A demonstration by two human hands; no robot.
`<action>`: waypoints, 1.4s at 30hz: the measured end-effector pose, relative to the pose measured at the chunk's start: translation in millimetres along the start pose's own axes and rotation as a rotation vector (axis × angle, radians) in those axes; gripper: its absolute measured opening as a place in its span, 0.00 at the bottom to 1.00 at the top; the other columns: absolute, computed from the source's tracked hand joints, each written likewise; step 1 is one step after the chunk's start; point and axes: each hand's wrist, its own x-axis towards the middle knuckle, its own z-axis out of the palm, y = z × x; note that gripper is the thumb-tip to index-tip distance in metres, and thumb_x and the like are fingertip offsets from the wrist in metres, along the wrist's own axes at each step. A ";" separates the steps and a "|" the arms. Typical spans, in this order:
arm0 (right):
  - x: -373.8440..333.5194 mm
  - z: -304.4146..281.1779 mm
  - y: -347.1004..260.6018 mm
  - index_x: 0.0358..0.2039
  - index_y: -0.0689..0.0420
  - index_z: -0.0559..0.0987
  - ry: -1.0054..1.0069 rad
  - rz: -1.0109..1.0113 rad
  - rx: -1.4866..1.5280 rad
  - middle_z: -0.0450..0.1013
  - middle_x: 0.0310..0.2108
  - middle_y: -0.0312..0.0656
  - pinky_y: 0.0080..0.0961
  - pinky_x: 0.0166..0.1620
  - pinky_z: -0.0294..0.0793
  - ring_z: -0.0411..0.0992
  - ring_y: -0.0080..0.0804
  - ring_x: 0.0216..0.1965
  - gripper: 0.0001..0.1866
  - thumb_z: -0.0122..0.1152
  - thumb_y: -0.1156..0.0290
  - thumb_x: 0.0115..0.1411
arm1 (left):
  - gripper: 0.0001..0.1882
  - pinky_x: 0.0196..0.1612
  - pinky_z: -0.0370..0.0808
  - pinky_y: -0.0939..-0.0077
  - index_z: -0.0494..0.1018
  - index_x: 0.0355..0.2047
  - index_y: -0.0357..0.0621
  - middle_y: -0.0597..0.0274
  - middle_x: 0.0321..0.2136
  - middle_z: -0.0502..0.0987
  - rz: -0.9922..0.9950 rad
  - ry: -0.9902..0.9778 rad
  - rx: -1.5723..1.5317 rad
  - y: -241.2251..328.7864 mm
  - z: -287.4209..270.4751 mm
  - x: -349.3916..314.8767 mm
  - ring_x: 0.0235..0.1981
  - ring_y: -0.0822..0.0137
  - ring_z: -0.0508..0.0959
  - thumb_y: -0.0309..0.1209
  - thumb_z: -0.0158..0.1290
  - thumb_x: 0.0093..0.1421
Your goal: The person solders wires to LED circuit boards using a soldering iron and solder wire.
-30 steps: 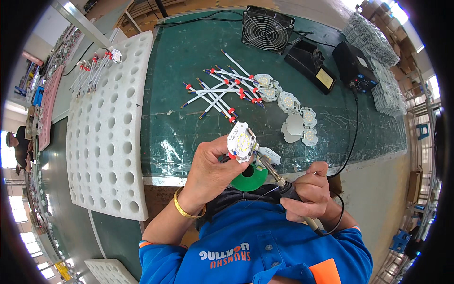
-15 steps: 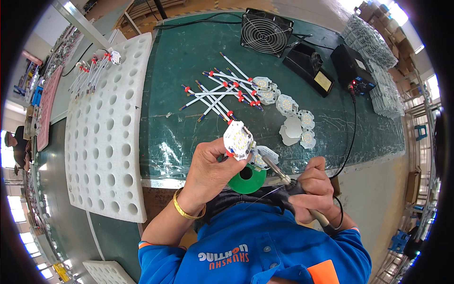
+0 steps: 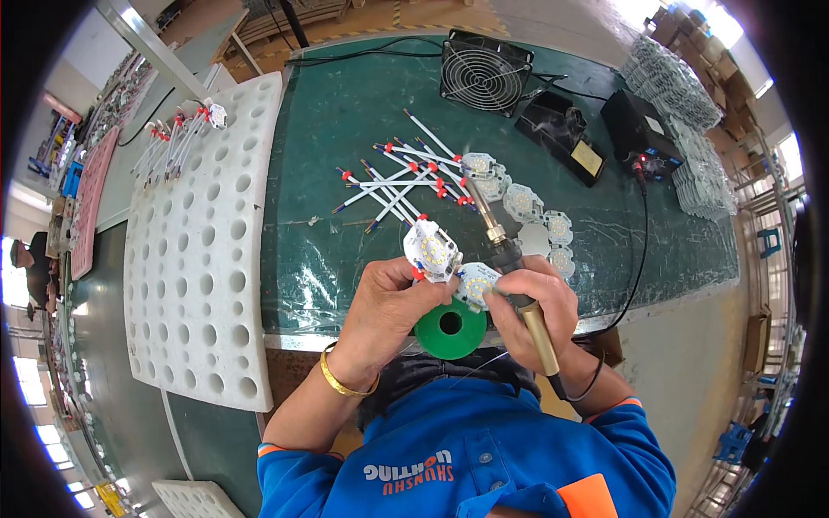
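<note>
My left hand (image 3: 389,302) is closed on a white LED board (image 3: 431,252) at its lower edge; a white wire with a red band runs up from behind it. In my right hand (image 3: 542,311) a soldering iron (image 3: 508,252) is held with its tip pointing up and away from the board. The right thumb and fingertips also touch a second LED board (image 3: 477,282), just right of the first; whether the two are joined is hard to make out. Below them a green spool (image 3: 471,340) sits at the table's front edge.
Beyond my hands lie several white wires (image 3: 389,183) with red bands and a chain of LED boards (image 3: 522,202). A black fan (image 3: 486,71), an iron stand (image 3: 561,138) and a soldering station (image 3: 641,129) stand behind. At left is a white foam tray (image 3: 194,259) with holes.
The right hand has moved up and left to the second board. The soldering iron's tip has swung off the boards and now points up. The left hand still holds its board.
</note>
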 end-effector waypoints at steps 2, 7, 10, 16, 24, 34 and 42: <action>2.6 2.0 0.3 0.31 0.59 0.72 0.029 0.033 0.038 0.70 0.23 0.43 0.23 0.23 0.68 0.69 0.33 0.21 0.16 0.63 0.87 0.40 | 0.09 0.33 0.70 0.84 0.76 0.36 0.37 0.67 0.28 0.77 -0.002 -0.020 -0.032 2.2 -2.1 2.4 0.29 0.80 0.73 0.24 0.54 0.54; 13.3 -4.7 1.5 0.29 0.60 0.71 -0.047 0.064 0.104 0.70 0.21 0.43 0.23 0.23 0.67 0.68 0.33 0.21 0.13 0.62 0.86 0.43 | 0.09 0.33 0.69 0.85 0.75 0.35 0.37 0.66 0.25 0.76 0.004 -0.057 -0.017 5.5 -12.0 7.6 0.27 0.78 0.73 0.28 0.56 0.55; 16.5 -6.9 0.4 0.29 0.60 0.71 -0.074 0.109 0.166 0.70 0.21 0.41 0.23 0.24 0.66 0.67 0.32 0.21 0.11 0.62 0.84 0.45 | 0.10 0.33 0.69 0.84 0.75 0.33 0.37 0.65 0.25 0.77 0.048 -0.108 0.010 4.5 -14.4 10.8 0.27 0.77 0.73 0.31 0.56 0.55; 14.3 1.4 3.3 0.29 0.58 0.69 -0.045 0.217 0.253 0.67 0.23 0.38 0.19 0.29 0.60 0.61 0.24 0.23 0.11 0.64 0.78 0.49 | 0.11 0.30 0.70 0.84 0.75 0.33 0.38 0.65 0.25 0.77 0.050 -0.129 -0.010 4.3 -17.0 17.2 0.26 0.77 0.74 0.33 0.57 0.55; 16.1 22.7 12.0 0.35 0.59 0.69 0.080 0.434 0.621 0.68 0.28 0.37 0.17 0.34 0.66 0.66 0.20 0.30 0.11 0.61 0.74 0.54 | 0.15 0.23 0.61 0.87 0.73 0.28 0.43 0.70 0.21 0.73 0.022 -0.158 0.064 -5.9 -20.4 27.6 0.20 0.81 0.66 0.43 0.52 0.58; 0.7 6.1 9.3 0.30 0.59 0.71 -0.092 0.036 0.115 0.71 0.23 0.40 0.26 0.27 0.63 0.68 0.33 0.21 0.11 0.63 0.79 0.47 | 0.09 0.30 0.64 0.83 0.67 0.27 0.45 0.72 0.21 0.67 0.196 0.161 0.099 -25.3 -25.5 2.1 0.23 0.80 0.64 0.34 0.53 0.58; 3.9 18.1 0.0 0.31 0.57 0.71 -0.205 -0.165 0.050 0.61 0.14 0.37 0.28 0.24 0.58 0.61 0.35 0.16 0.16 0.60 0.84 0.38 | 0.14 0.26 0.67 0.64 0.67 0.30 0.36 0.51 0.17 0.69 0.306 0.293 0.865 -6.1 -7.9 -15.7 0.21 0.51 0.72 0.37 0.53 0.56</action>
